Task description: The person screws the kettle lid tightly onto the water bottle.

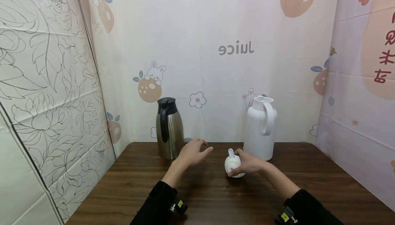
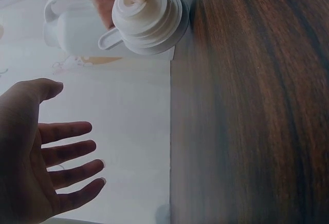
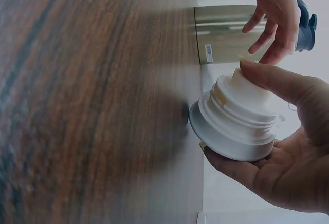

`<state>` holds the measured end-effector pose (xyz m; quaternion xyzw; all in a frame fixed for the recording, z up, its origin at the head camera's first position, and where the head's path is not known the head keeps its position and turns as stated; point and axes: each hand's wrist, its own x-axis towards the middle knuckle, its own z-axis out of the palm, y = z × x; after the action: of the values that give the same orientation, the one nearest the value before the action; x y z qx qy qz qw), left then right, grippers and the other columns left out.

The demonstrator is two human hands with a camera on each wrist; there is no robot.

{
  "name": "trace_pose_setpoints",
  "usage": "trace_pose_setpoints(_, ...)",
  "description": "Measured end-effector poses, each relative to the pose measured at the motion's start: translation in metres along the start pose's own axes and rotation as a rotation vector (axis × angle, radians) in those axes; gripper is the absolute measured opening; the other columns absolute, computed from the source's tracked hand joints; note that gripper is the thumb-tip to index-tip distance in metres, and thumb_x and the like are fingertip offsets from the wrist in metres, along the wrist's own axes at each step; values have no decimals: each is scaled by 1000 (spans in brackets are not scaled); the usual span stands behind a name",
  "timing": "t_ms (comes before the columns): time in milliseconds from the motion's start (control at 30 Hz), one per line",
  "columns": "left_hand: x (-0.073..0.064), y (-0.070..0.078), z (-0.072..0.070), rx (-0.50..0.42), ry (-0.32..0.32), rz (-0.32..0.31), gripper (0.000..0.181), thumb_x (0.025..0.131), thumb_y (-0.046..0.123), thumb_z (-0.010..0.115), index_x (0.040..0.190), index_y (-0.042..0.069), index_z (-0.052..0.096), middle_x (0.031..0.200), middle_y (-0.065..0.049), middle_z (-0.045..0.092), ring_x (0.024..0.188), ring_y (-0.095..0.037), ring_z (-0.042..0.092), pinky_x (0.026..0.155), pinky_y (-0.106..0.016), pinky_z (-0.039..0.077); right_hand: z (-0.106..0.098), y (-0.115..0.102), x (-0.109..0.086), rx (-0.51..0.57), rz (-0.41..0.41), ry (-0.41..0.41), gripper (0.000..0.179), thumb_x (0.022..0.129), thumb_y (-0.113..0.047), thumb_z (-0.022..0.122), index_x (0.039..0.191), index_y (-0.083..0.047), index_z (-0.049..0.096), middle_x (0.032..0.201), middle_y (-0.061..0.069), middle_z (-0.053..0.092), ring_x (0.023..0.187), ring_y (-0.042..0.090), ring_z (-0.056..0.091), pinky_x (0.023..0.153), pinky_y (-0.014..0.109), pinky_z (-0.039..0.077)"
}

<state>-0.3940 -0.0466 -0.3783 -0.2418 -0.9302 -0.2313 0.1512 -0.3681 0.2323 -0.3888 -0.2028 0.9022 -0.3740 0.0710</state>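
In my right hand (image 1: 251,163) is a white jug lid (image 1: 231,163) with a small lever sticking up. The right wrist view shows the thumb on top of the lid (image 3: 236,116) and the fingers under its lower rim. Whether the rim touches the table cannot be told. My left hand (image 1: 192,152) hovers over the table between the steel jug and the lid, its fingers spread, holding nothing. Behind my right hand stands a white vacuum jug (image 1: 254,136), its neck without a lid. A steel jug (image 1: 176,132) with a black top and handle stands upright beyond my left hand.
Both jugs stand near the back edge of the dark wooden table (image 1: 123,190). A printed cloth (image 1: 197,71) hangs behind it, with further cloths (image 1: 52,91) at the left and right sides.
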Motion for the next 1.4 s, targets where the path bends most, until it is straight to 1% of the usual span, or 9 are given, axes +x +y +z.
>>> trace_pose_setpoints(167,0,1,-1,-9,-1,-2,48,107,53,55,127,13,72,132,-8,69,123,-27,65,101,-47,54,-2,-2,0,15,14,10,76,80,-21,94,135,3,47,114,13,60,98,25,61,80,39,53)
trace_pose_setpoints(400,0,2,-2,-6,-10,-9,49,107,56,54,125,14,72,132,-8,69,122,-26,65,100,-46,55,-6,-6,-1,173,51,21,81,86,-16,90,146,9,43,119,19,60,103,31,62,76,52,63)
trace_pose_setpoints(533,-1,2,-3,-13,-16,-12,49,106,57,54,125,15,72,133,-7,68,122,-26,65,99,-46,55,-8,-4,0,253,51,21,79,90,-19,88,147,9,41,124,22,58,104,32,63,77,53,63)
trace_pose_setpoints(700,-1,2,-4,-9,-20,-15,50,106,58,54,126,15,72,133,-8,68,123,-26,65,100,-46,55,-11,-1,5,414,62,-7,81,94,-24,84,151,8,36,130,24,57,104,29,68,84,52,62)
trace_pose_setpoints(833,0,2,-4,0,-25,-23,49,107,57,54,126,15,72,133,-8,68,122,-27,65,100,-47,54,-14,2,8,542,24,-62,76,100,-23,77,152,8,32,127,21,60,102,27,72,90,53,61)
trace_pose_setpoints(1033,3,0,-3,5,-27,-26,45,107,54,56,125,15,72,131,-7,68,120,-27,66,98,-47,55,-21,7,9,726,-79,-133,54,108,-14,62,149,7,33,120,13,65,105,25,73,97,60,56)
trace_pose_setpoints(1100,3,0,-3,2,-28,-26,45,107,53,57,125,15,72,131,-8,68,120,-27,66,98,-47,55,-23,8,9,757,-96,-136,54,108,-15,61,150,4,33,121,11,65,107,24,71,98,59,55)
trace_pose_setpoints(1267,1,2,-4,4,-29,-28,47,107,55,56,125,15,72,132,-8,67,120,-27,66,99,-47,55,-26,10,7,815,-116,-144,59,110,-20,58,156,-3,25,127,8,60,112,21,65,97,48,51)
trace_pose_setpoints(1400,1,2,-4,1,-31,-28,47,107,55,56,125,15,72,132,-8,67,120,-27,66,99,-47,55,-27,12,6,856,-153,-161,49,112,-21,53,152,-9,27,127,7,61,110,20,63,91,38,50)
